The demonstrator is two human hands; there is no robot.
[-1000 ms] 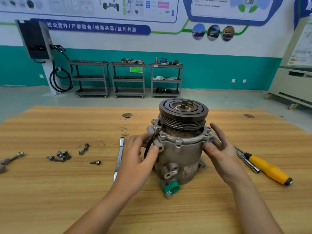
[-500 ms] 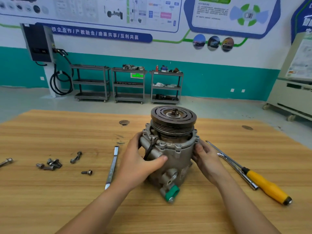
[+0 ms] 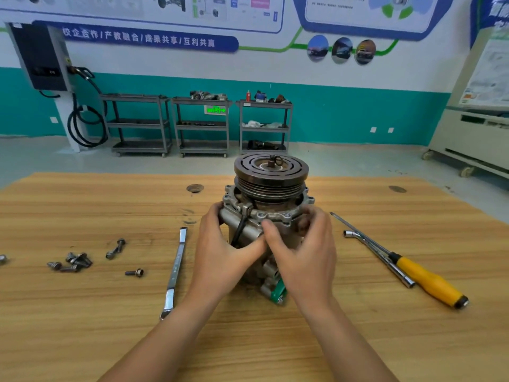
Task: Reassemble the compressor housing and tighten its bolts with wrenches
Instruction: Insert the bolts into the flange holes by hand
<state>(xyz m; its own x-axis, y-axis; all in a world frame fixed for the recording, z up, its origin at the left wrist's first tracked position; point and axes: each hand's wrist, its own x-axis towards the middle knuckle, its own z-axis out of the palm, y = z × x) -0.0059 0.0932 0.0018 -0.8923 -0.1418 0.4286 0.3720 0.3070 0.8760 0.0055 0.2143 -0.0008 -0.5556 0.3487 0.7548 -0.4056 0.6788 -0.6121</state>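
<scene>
The compressor housing (image 3: 252,230) stands upright on the table (image 3: 82,326), pulley (image 3: 271,166) on top, its long axis vertical and its flange (image 3: 275,215) holes facing up. Your left hand (image 3: 220,255) curls round its left side, thumb across the front. Your right hand (image 3: 305,255) wraps its right side, thumb on the flange. The loose bolts (image 3: 73,261) lie left of the housing, beyond the flat wrench (image 3: 176,268), so your left hand is nearer
</scene>
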